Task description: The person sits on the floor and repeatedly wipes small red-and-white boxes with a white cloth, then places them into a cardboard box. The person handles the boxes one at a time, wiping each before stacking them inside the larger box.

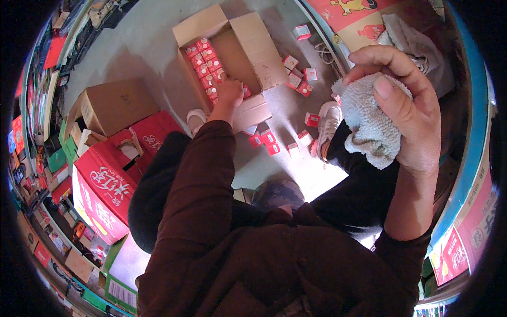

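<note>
My left hand [229,94] reaches down into an open cardboard carton [236,50]. Its index finger is stretched out against small red-and-white boxes [203,59], packed in rows along the carton's left side; its other fingers are partly hidden. I see nothing held in that hand. Raised on the right, my right hand [417,108] is closed around a crumpled, pale grey terry cloth [371,124], pinched between thumb and fingers. The cloth hangs below the fingers.
Several small red-and-white boxes [268,137] lie loose on the floor near my shoes [330,120]. To the left stand a brown carton [119,105] and a red printed carton [108,182]. Crowded shelving lines the left edge. Another cloth [417,45] lies at upper right.
</note>
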`<control>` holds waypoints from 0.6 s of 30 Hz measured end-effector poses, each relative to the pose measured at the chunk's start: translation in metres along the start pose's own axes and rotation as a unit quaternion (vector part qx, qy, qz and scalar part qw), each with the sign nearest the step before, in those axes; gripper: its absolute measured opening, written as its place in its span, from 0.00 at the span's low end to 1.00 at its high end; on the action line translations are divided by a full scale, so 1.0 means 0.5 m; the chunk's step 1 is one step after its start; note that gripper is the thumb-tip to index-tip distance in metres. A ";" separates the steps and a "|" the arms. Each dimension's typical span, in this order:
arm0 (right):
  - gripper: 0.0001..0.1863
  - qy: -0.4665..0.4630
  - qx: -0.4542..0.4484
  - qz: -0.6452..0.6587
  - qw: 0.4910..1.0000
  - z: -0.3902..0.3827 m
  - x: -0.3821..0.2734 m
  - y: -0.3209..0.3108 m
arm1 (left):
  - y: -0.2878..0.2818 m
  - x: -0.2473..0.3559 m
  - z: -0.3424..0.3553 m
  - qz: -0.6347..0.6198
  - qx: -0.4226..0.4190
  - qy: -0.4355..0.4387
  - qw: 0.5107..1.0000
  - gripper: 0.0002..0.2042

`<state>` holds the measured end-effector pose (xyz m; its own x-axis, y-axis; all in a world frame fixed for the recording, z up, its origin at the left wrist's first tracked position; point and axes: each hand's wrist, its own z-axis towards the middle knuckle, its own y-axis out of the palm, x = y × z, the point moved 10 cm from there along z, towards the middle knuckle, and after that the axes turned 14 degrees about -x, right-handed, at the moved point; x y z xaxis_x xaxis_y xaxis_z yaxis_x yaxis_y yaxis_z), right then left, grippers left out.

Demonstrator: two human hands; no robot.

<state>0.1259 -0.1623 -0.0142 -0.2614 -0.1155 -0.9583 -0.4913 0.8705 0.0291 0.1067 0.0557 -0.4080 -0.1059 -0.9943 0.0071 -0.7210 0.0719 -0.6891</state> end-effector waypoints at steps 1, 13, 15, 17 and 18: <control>0.25 0.001 0.002 0.004 1.000 0.001 0.001 0.001 | -0.004 0.000 -0.003 0.001 0.011 0.001 1.000 0.13; 0.25 -0.016 0.004 -0.006 1.000 -0.001 -0.002 0.011 | -0.022 -0.009 0.018 -0.118 -0.037 0.040 0.992 0.17; 0.26 -0.010 0.013 -0.012 1.000 -0.003 0.002 0.006 | -0.010 -0.004 0.020 -0.098 -0.057 0.034 0.993 0.17; 0.26 -0.008 0.011 -0.022 1.000 -0.004 0.002 0.004 | -0.004 -0.003 0.014 -0.083 -0.050 0.035 0.995 0.17; 0.26 -0.007 0.009 -0.025 1.000 -0.004 0.002 0.004 | -0.005 -0.003 0.015 -0.085 -0.047 0.037 0.995 0.16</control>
<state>0.1232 -0.1618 -0.0145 -0.2241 -0.1529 -0.9625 -0.4892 0.8718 -0.0246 0.1136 0.0564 -0.4115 -0.0234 -0.9846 0.1734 -0.7929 -0.0873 -0.6031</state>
